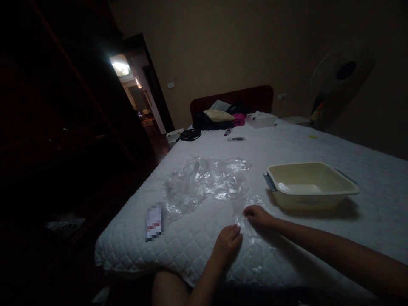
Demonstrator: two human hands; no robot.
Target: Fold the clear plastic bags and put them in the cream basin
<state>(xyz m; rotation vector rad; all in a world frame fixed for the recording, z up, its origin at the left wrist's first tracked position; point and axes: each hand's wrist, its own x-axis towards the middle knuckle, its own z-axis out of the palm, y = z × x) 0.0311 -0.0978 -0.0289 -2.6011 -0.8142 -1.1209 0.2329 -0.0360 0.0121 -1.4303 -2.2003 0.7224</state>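
Several clear plastic bags (219, 176) lie crumpled and spread over the white quilted bed (178, 250). Near the bed's front edge, another clear plastic bag (255, 242) lies under and between my hands. My left hand (228, 244) is closed, its fingertips pressed together at the left edge of that bag. Just above and to the right, my right hand (259, 216) pinches at the bag's upper part, fingers curled. A cream plastic basin (315, 199) with grey handles stands to the right of my right hand.
A blurred-out flat item (154, 223) lies at the bed's left edge. Farther back are a black bag (190, 135), a pen-like item (236, 139), a white box (261, 120), and a pillow (218, 115) on dark cloth. A fan (346, 70) stands at right.
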